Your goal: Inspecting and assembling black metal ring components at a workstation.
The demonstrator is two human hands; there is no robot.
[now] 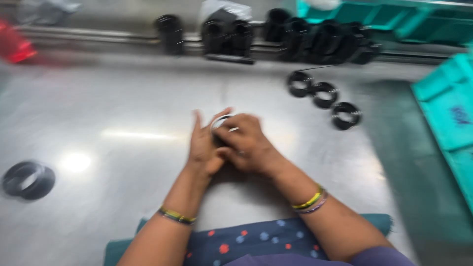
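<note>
A small pale ring (221, 122), blurred, stands upright, clasped between both hands.

Blurred white plastic bag (224, 9) at table's far edge, behind black parts; no labels, signs, screens.

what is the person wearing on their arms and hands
Both forearms are bare, with no gloves and no rings that the blur lets me see. The left wrist carries thin dark and yellow-green bangles. The right wrist carries yellow-green and purplish bangles. A purple sleeve shows at the right upper arm.
</note>
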